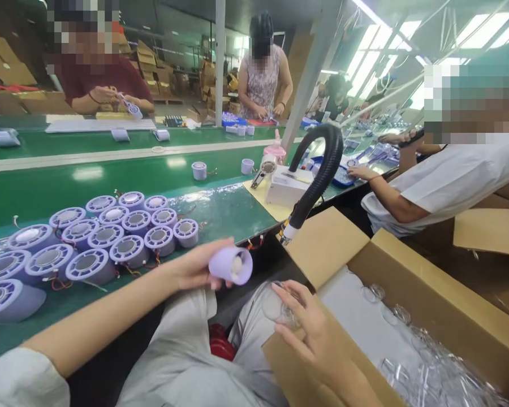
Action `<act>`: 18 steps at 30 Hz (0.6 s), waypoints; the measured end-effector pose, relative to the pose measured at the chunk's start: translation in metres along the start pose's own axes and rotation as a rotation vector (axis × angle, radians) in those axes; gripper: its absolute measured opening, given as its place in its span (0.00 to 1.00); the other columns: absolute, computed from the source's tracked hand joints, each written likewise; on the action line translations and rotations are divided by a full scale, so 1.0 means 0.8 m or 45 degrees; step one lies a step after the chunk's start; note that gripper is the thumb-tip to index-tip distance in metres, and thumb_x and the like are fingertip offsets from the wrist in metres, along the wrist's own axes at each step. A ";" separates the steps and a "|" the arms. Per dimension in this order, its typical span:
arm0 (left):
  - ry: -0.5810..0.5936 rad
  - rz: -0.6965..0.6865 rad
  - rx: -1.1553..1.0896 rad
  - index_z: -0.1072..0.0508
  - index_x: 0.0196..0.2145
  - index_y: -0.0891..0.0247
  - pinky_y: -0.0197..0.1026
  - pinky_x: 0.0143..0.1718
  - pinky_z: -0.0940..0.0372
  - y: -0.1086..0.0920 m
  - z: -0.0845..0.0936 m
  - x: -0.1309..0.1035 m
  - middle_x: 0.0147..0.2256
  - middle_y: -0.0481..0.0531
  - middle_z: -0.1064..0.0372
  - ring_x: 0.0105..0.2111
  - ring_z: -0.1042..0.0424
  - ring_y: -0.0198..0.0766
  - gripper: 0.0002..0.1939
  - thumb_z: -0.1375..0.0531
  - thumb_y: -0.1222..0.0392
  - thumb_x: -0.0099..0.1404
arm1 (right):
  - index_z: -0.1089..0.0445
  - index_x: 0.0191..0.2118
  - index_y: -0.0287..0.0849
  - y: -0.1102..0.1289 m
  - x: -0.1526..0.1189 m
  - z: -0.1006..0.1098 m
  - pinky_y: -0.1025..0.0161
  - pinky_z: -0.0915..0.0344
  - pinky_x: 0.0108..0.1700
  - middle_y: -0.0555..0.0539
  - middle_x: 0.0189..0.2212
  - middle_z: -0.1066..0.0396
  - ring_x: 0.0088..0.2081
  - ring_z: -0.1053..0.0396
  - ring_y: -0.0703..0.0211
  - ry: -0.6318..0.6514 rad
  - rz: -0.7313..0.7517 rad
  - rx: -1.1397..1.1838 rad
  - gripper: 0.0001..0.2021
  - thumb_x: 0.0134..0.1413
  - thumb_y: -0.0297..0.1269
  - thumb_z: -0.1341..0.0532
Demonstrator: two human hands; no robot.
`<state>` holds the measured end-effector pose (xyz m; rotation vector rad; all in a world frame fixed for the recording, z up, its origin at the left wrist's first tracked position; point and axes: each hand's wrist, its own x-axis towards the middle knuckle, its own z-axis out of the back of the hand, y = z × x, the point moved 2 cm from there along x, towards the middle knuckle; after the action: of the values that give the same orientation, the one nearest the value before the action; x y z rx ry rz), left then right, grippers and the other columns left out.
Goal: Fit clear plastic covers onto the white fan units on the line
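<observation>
My left hand [201,265] is wrapped round a purple cylindrical housing [223,264], its open end tilted toward the right with a whitish part inside. Lower and to the right, my right hand [307,325] pinches a clear round plastic cover [272,304] above my lap, close to the cardboard box. The housing and the cover are apart. On the green table's left side stand several purple housings [127,249] with round grey centres and thin coloured wires.
An open cardboard box [411,271] with clear covers [436,367] sits at the right. A black flexible hose [322,175] arches beside a white box [284,189] at the table edge. Several people work around the green conveyor [152,164], one in a white shirt at the right.
</observation>
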<state>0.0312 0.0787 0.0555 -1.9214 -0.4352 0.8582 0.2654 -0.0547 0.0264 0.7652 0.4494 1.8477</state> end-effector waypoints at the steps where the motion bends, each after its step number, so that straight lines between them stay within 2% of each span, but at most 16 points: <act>1: 0.056 0.105 -0.027 0.31 0.39 0.66 0.32 0.13 0.44 0.022 -0.017 -0.001 0.25 0.50 0.32 0.18 0.36 0.32 0.22 0.46 0.43 0.60 | 0.39 0.62 0.52 0.011 0.004 -0.009 0.45 0.33 0.54 0.38 0.56 0.39 0.55 0.36 0.41 -0.034 0.074 -0.123 0.25 0.59 0.37 0.41; 3: 0.104 0.207 0.053 0.29 0.37 0.65 0.31 0.12 0.49 0.051 -0.040 -0.003 0.25 0.48 0.34 0.16 0.41 0.29 0.18 0.43 0.47 0.58 | 0.38 0.63 0.51 0.025 0.011 -0.023 0.43 0.32 0.52 0.37 0.57 0.42 0.55 0.38 0.40 -0.095 0.124 -0.305 0.25 0.59 0.35 0.42; 5: 0.144 0.139 0.299 0.27 0.36 0.64 0.32 0.15 0.48 0.062 -0.048 -0.004 0.27 0.47 0.34 0.18 0.41 0.29 0.14 0.43 0.52 0.59 | 0.36 0.61 0.49 0.029 0.016 -0.032 0.42 0.31 0.49 0.36 0.58 0.43 0.53 0.38 0.38 -0.087 0.074 -0.412 0.25 0.58 0.32 0.42; 8: 0.090 -0.204 0.786 0.25 0.36 0.62 0.36 0.32 0.37 0.060 -0.047 -0.006 0.35 0.50 0.31 0.32 0.33 0.35 0.09 0.42 0.58 0.60 | 0.27 0.51 0.46 0.025 0.019 -0.036 0.43 0.30 0.47 0.37 0.57 0.41 0.53 0.38 0.38 0.010 -0.030 -0.391 0.19 0.54 0.26 0.41; 10: 0.018 -0.420 0.978 0.25 0.38 0.61 0.39 0.43 0.38 0.060 -0.045 -0.009 0.39 0.51 0.32 0.39 0.32 0.38 0.08 0.41 0.59 0.62 | 0.25 0.42 0.45 0.021 0.020 -0.035 0.44 0.32 0.51 0.38 0.55 0.39 0.54 0.38 0.41 0.107 -0.091 -0.201 0.12 0.52 0.25 0.39; 11: -0.024 -0.471 1.013 0.26 0.39 0.61 0.40 0.45 0.38 0.062 -0.045 -0.010 0.40 0.51 0.32 0.40 0.32 0.38 0.09 0.41 0.58 0.62 | 0.25 0.39 0.45 0.020 0.020 -0.034 0.45 0.34 0.53 0.40 0.54 0.38 0.54 0.38 0.42 0.156 -0.125 -0.074 0.09 0.52 0.27 0.37; 13: -0.110 -0.497 1.001 0.28 0.44 0.60 0.41 0.43 0.37 0.071 -0.043 -0.011 0.40 0.51 0.32 0.38 0.33 0.38 0.15 0.37 0.52 0.61 | 0.26 0.35 0.44 0.019 0.021 -0.031 0.47 0.36 0.55 0.41 0.52 0.36 0.54 0.36 0.46 0.204 -0.207 0.161 0.03 0.54 0.32 0.37; 16: -0.165 -0.582 0.968 0.29 0.50 0.57 0.44 0.45 0.36 0.089 -0.039 -0.007 0.43 0.53 0.34 0.41 0.32 0.41 0.31 0.31 0.44 0.50 | 0.26 0.30 0.44 0.020 0.021 -0.028 0.51 0.36 0.52 0.42 0.48 0.33 0.50 0.33 0.49 0.157 -0.364 0.373 0.10 0.60 0.37 0.42; 18: -0.151 -0.658 0.971 0.27 0.50 0.56 0.48 0.52 0.38 0.100 -0.037 -0.002 0.48 0.57 0.36 0.49 0.34 0.47 0.35 0.29 0.44 0.45 | 0.26 0.27 0.43 0.018 0.021 -0.028 0.54 0.34 0.46 0.42 0.47 0.31 0.48 0.32 0.49 0.123 -0.479 0.481 0.12 0.60 0.39 0.42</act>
<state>0.0468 0.0203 -0.0051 -0.9968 -0.5446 0.6579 0.2356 -0.0440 0.0242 0.7797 0.9567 1.4665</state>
